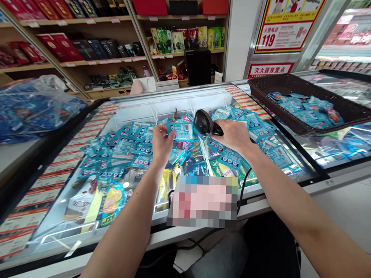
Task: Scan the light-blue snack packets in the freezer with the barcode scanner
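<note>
My left hand (163, 141) pinches the left edge of a small blue packet (183, 131), whose printed label faces up. In my right hand (232, 134) is a black handheld barcode scanner (203, 122), its head tilted toward the packet and just to the right of it. A black cable (244, 187) runs down from the scanner over the front edge. Both hands are above the chest freezer, where many similar blue packets (124, 147) lie in heaps on either side. A white wire divider (205, 156) stands between the heaps.
A brown basket (301, 122) with more blue packets rests on the freezer at right. To the left lies a plastic-wrapped blue bundle (31, 109). Price labels (34, 192) line the freezer's left side. Shelves (113, 21) stand behind. A blurred patch covers something near the front edge.
</note>
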The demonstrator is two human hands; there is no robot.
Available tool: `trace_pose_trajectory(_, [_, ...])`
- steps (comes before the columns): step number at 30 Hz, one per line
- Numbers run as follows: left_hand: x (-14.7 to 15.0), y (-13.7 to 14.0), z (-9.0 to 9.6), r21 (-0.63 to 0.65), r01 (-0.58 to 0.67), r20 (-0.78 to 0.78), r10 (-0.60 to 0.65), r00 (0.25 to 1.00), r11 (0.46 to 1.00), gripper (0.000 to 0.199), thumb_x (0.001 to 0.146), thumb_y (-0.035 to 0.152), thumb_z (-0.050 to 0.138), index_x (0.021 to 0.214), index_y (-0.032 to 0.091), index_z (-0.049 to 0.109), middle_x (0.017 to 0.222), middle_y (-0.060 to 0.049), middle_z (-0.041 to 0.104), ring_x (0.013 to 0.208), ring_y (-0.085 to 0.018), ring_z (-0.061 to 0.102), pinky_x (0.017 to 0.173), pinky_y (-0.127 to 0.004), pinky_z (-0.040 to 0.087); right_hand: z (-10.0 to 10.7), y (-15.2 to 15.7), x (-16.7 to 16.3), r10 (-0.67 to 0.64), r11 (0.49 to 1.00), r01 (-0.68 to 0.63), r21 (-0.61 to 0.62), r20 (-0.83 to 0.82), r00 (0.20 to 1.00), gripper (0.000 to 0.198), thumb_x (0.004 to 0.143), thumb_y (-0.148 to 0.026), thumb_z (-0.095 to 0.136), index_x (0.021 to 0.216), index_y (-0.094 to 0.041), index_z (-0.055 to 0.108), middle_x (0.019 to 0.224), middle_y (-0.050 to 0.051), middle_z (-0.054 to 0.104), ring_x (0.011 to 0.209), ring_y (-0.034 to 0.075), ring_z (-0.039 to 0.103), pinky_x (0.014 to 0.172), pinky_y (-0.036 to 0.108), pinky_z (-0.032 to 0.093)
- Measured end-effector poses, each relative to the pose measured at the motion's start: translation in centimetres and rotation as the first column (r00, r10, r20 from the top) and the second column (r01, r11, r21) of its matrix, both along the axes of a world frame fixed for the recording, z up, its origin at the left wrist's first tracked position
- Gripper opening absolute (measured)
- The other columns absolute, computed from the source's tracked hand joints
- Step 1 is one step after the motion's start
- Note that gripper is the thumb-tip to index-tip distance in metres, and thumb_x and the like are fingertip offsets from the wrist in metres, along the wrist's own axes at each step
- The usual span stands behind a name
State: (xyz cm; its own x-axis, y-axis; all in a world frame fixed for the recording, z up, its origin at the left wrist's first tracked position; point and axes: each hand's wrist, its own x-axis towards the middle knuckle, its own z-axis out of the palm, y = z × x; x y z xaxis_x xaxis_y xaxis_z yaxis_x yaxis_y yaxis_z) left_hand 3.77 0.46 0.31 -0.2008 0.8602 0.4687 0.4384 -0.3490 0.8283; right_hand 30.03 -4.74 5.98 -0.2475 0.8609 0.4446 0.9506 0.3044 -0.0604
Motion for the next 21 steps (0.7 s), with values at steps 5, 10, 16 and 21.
trace_pose_trajectory(5, [-0.22,0.39,-0.36,0.031,0.014,0.015,-0.015,1.000,0.999,0.032,0.076,0.035,0.062,0.096,0.022,0.042,0.075,0.004,0.051,0.062,-0.008,0.050,0.056,-0.022,0.038,0.07,-0.07,0.02,0.074,0.997,-0.074,-0.017,0.019,0.997,0.039,0.084,-0.046,0.055,0.113,-0.021,0.061,0.098,0.006,0.071,0.083,0.022,0.063,0.066,0.031,0.036])
trace_pose_trajectory(10, [-0.16,0.32,-0.26,0.031,0.016,0.052,-0.018,0.998,0.999,0.034,0.077,0.037,0.061,0.098,0.022,0.040,0.076,0.004,0.051,0.061,-0.008,0.050,0.056,-0.023,0.039,0.14,-0.27,-0.16,0.120,0.992,-0.118,-0.045,0.044,0.992,0.037,0.084,-0.046,0.054,0.110,-0.022,0.062,0.098,0.006,0.071,0.084,0.021,0.063,0.065,0.031,0.036])
trace_pose_trajectory(16, [0.16,-0.06,0.12,0.045,0.014,0.049,-0.016,0.999,0.999,0.032,0.077,0.035,0.062,0.096,0.021,0.041,0.072,0.005,0.050,0.058,-0.006,0.048,0.055,-0.022,0.036,0.00,-0.36,-0.27,0.188,0.982,-0.186,-0.037,0.065,0.980,0.036,0.084,-0.043,0.052,0.111,-0.022,0.063,0.095,0.005,0.071,0.079,0.020,0.063,0.061,0.030,0.034])
trace_pose_trajectory(21, [0.52,-0.49,0.59,0.058,0.014,0.051,-0.017,0.999,0.998,0.030,0.077,0.032,0.062,0.094,0.021,0.041,0.069,0.007,0.047,0.053,-0.005,0.041,0.051,-0.022,0.032,-0.09,-0.25,-0.24,0.194,0.981,-0.193,-0.024,0.069,0.979,0.036,0.084,-0.043,0.051,0.110,-0.021,0.064,0.095,0.005,0.071,0.079,0.019,0.063,0.060,0.029,0.032])
